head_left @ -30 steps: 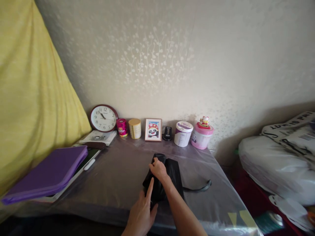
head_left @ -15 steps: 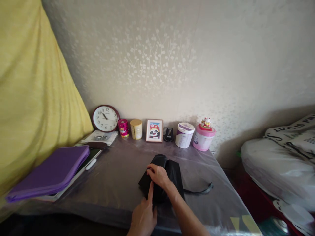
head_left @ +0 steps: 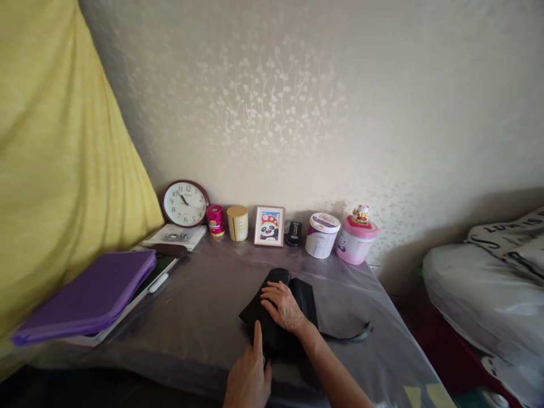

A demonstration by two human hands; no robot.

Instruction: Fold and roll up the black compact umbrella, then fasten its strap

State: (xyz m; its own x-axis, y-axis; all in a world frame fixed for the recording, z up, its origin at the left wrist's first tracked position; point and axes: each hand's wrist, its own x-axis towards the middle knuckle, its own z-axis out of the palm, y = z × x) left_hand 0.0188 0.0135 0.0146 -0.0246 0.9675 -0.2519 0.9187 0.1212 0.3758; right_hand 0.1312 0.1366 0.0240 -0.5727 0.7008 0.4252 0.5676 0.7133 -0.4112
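A black folding umbrella [head_left: 305, 294] lies on the table, its loose fabric panels gathered and folded over and its strap trailing to the right. At the near end, my left hand [head_left: 249, 374] is closed around the umbrella's handle end, mostly hidden, with the index finger stretched forward along the fabric. My right hand [head_left: 283, 306] lies across the middle of the fabric, palm down, fingers extended toward the left.
Along the wall stand a round clock [head_left: 186, 204], a pink tin [head_left: 215, 221], a yellow-lidded jar [head_left: 238, 224], a framed panda picture [head_left: 269, 226], a small black object [head_left: 294, 233] and two tubs [head_left: 322, 241]. A purple folder [head_left: 85, 292] lies left; white bags [head_left: 480, 289] bulge right.
My right hand has slid slightly right over the fabric, its fingers now laid out flatter. My left hand stays at the near end. The view has shifted slightly.
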